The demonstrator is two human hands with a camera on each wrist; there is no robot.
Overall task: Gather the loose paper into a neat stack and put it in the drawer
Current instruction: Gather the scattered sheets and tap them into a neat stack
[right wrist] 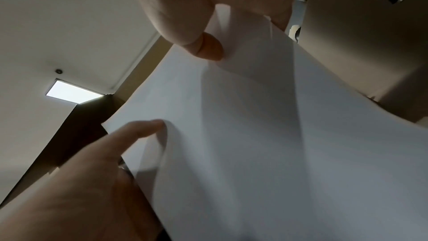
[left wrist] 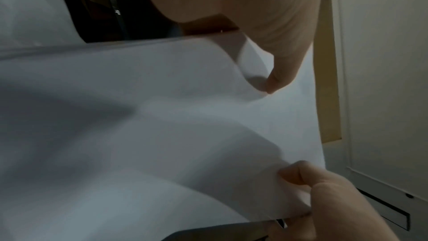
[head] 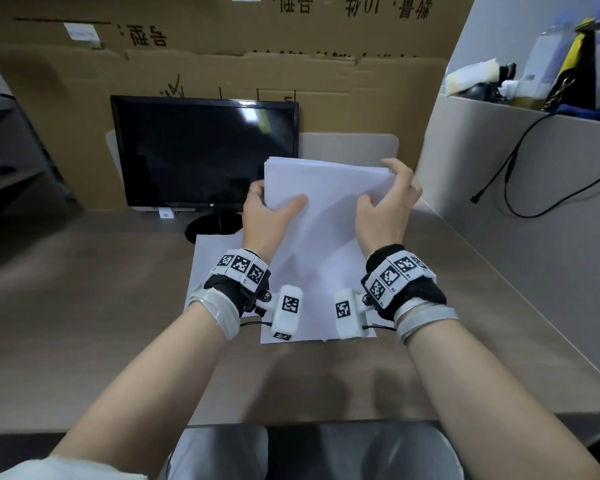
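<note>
A stack of white paper [head: 326, 216] stands tilted on its lower edge over the desk, in front of the monitor. My left hand [head: 269, 213] grips its left edge, thumb on the front sheet and fingers behind. My right hand [head: 390, 202] grips the upper right corner, thumb in front and fingers curled over the top edge. In the left wrist view my left hand [left wrist: 266, 47] pinches the paper [left wrist: 162, 125]. In the right wrist view my right hand [right wrist: 197, 30] pinches the sheets [right wrist: 254, 144]. A loose sheet [head: 215, 258] lies flat on the desk under the stack. No drawer is in view.
A black monitor [head: 205, 150] stands at the back of the grey desk [head: 84, 306]. Cardboard [head: 222, 57] rises behind it. A grey partition [head: 516, 168] with a dangling black cable [head: 510, 174] closes the right side; clutter sits on top of it.
</note>
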